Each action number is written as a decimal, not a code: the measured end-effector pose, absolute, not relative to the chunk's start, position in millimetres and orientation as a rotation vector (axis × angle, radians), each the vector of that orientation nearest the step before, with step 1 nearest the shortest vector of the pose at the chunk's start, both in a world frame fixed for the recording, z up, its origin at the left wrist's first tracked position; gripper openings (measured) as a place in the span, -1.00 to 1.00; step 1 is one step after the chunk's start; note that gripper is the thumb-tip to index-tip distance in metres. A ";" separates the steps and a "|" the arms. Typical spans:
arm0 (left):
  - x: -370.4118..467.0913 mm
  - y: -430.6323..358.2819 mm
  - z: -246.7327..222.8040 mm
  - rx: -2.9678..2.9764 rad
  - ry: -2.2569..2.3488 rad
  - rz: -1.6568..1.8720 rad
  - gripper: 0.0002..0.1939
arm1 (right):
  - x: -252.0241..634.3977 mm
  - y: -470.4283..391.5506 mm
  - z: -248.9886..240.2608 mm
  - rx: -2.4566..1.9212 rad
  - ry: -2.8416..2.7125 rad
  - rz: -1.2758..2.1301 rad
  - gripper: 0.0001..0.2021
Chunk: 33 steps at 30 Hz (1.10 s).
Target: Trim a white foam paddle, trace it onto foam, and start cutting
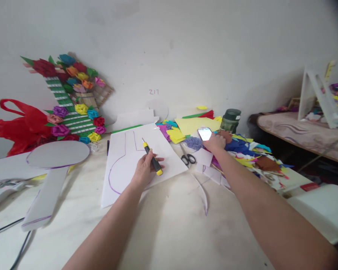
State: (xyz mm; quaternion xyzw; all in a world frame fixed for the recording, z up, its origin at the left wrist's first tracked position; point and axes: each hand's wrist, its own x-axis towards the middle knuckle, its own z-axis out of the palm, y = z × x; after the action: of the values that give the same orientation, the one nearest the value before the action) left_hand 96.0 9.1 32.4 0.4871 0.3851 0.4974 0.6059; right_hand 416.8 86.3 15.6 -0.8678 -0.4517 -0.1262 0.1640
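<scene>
My left hand (145,167) is closed round a black and yellow cutter knife (154,160), its tip pointing up and away. Under it lies a white foam board (163,150) with a purple outline of a rounded shape and a narrow neck. Farther right, my right hand (216,142) reaches to a phone (205,134) with a lit screen; its fingers are at the phone's right edge, and whether they grip it cannot be made out. Black-handled scissors (188,159) lie between the board and my right forearm.
A cut white shape with an oval top (58,154) lies at left, near a glue gun (5,193) and black cables. Behind are paper flowers (79,73) and a red bag (25,125). Coloured scraps (242,148) and a green jar (230,120) stand at right.
</scene>
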 end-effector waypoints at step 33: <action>60.6 17.5 62.6 1.111 0.885 1.467 -0.50 | 333.9 81.9 61.6 -1.965 -1.740 -0.518 -0.61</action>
State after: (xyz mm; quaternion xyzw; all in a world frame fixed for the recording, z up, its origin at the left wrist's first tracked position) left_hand 60.6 17.5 62.6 0.4640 0.3696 0.6125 0.5225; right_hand 333.9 81.9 61.6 -0.7148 -0.6326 -0.1883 0.2311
